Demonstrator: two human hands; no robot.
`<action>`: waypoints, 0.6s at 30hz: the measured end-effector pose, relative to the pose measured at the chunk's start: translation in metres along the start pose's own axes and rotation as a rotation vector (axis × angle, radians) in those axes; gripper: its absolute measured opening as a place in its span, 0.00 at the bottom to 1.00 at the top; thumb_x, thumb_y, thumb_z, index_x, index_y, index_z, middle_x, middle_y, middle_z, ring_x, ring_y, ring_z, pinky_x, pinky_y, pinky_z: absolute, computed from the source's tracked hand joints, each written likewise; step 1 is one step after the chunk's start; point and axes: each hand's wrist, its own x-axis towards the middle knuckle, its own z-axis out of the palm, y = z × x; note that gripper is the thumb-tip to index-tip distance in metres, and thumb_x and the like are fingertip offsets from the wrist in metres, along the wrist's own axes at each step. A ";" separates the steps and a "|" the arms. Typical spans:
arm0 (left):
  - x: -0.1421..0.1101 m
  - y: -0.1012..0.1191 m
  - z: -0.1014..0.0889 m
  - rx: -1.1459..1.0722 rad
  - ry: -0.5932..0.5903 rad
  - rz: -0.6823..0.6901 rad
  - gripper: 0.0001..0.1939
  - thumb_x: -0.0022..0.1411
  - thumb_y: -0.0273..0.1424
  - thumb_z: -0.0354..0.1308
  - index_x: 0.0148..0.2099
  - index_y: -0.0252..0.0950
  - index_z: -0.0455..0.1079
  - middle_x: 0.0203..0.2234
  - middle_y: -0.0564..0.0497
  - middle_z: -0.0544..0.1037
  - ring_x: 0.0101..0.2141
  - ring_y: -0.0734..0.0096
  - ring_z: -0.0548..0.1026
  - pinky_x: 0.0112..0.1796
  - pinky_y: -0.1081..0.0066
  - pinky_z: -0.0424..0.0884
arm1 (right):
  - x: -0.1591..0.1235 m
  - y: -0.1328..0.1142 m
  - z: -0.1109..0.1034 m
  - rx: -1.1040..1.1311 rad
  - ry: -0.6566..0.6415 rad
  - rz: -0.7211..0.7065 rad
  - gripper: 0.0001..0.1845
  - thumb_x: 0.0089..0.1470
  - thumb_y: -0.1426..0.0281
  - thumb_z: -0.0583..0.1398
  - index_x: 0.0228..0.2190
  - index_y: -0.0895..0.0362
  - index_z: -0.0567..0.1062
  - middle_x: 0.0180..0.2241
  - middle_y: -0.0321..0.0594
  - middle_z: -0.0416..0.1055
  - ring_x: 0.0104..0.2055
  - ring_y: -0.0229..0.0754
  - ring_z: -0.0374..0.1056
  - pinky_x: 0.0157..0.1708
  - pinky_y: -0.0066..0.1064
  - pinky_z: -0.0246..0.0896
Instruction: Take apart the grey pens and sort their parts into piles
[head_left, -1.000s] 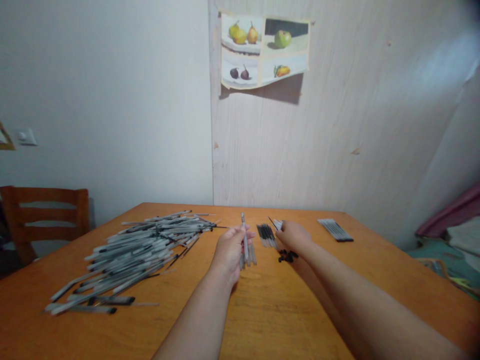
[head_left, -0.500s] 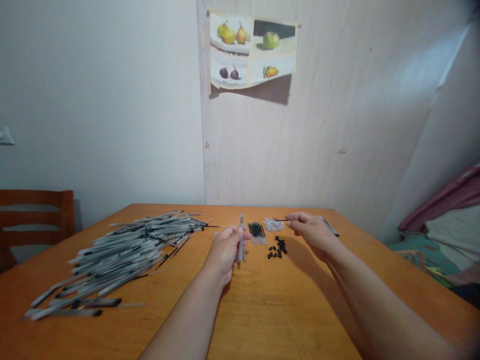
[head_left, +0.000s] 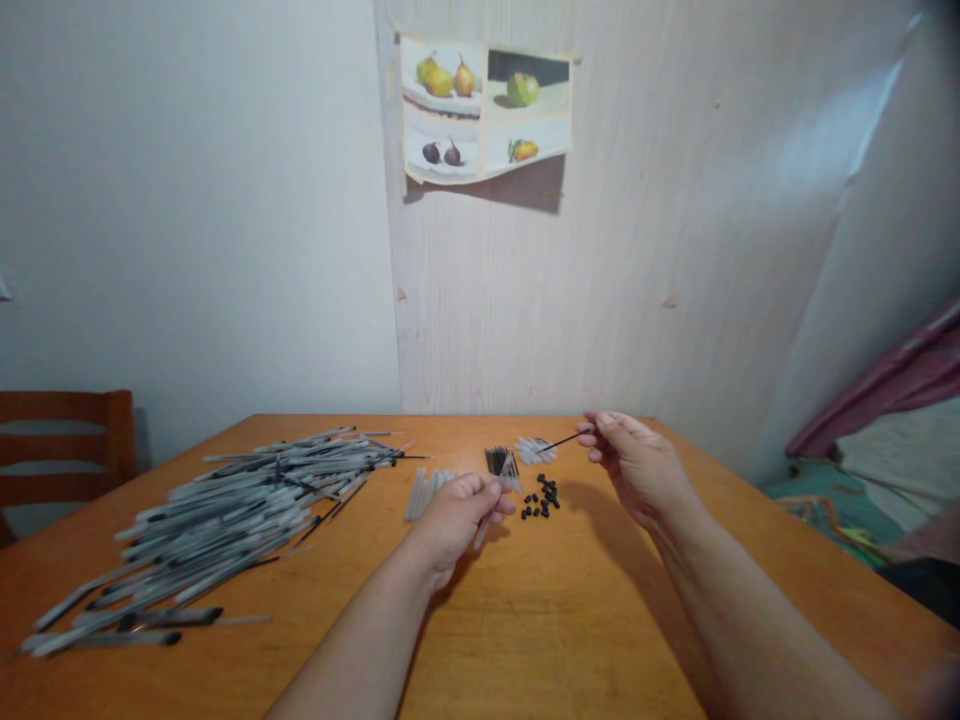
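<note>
My left hand is closed around a slim translucent tube, like a pen barrel, whose upper end leans away from me. Between the fingertips of my right hand is a thin black rod, resembling a pen refill, pointing left and slightly down. Beyond the left hand lie a row of pale tubes, partly covered by that hand, and a row of dark thin rods. Small whitish pieces sit below the held rod's tip. Several little black plugs are scattered between my hands.
A big heap of grey pen-like sticks with black ends spreads over the left of the wooden table. A chair back stands at far left. Fruit pictures hang on the wall; cloth is piled at right.
The view has shifted right. The tube in my left hand has tipped from upright to slanting, and the row of pale tubes shows more. The rod in my right hand is now tilted and more exposed.
</note>
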 end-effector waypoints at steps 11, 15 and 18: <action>-0.004 -0.002 0.005 0.064 -0.081 -0.047 0.14 0.59 0.40 0.60 0.39 0.32 0.72 0.31 0.47 0.78 0.28 0.74 0.68 0.33 0.72 0.59 | -0.002 0.000 0.004 0.077 -0.017 0.020 0.18 0.47 0.64 0.70 0.38 0.59 0.77 0.31 0.40 0.77 0.26 0.31 0.69 0.24 0.18 0.66; -0.005 0.000 0.006 0.077 -0.105 -0.023 0.12 0.59 0.38 0.61 0.36 0.33 0.71 0.29 0.48 0.77 0.29 0.74 0.67 0.34 0.72 0.58 | -0.002 0.002 0.004 0.063 -0.022 0.016 0.17 0.48 0.64 0.70 0.38 0.59 0.77 0.31 0.40 0.77 0.26 0.31 0.70 0.24 0.19 0.66; -0.004 -0.001 0.006 0.079 -0.117 -0.014 0.13 0.59 0.39 0.61 0.35 0.33 0.71 0.28 0.48 0.76 0.28 0.75 0.66 0.33 0.72 0.57 | -0.002 0.004 0.004 0.049 -0.025 0.022 0.17 0.48 0.63 0.70 0.39 0.59 0.77 0.31 0.40 0.77 0.26 0.31 0.69 0.24 0.19 0.66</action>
